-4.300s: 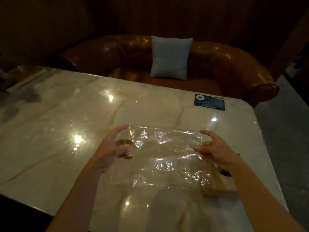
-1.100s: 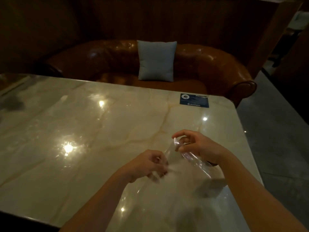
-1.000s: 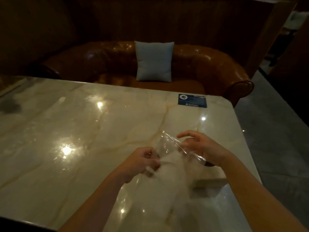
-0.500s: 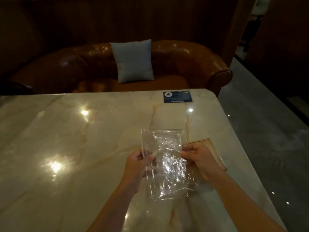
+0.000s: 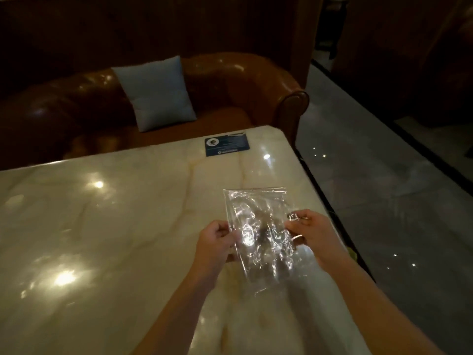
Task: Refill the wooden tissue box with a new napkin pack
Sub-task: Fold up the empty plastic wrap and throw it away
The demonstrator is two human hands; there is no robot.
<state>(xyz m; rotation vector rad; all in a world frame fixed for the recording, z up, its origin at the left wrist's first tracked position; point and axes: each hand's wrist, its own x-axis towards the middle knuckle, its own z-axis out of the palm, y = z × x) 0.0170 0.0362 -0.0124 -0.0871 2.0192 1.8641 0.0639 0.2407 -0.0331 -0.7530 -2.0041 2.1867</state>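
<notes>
Both my hands hold an empty clear plastic wrapper (image 5: 258, 226) upright over the marble table (image 5: 115, 226), near its right edge. My left hand (image 5: 217, 239) pinches the wrapper's left side. My right hand (image 5: 309, 231) pinches its right side. The wrapper is folded narrow, crinkled and see-through, with its top edge standing free above my fingers. The wooden tissue box does not show in this frame; my right hand and the wrapper cover the spot near the table's right edge.
A dark blue card (image 5: 227, 146) lies flat at the table's far edge. Behind the table stands a brown leather sofa (image 5: 243, 80) with a pale grey cushion (image 5: 156, 93). Glossy tiled floor (image 5: 384, 188) runs along the table's right side.
The wide wrapper has been folded in half and turned upright between my hands. My view has swung right, and the wooden piece seen beside my right hand half a second ago is now hidden.
</notes>
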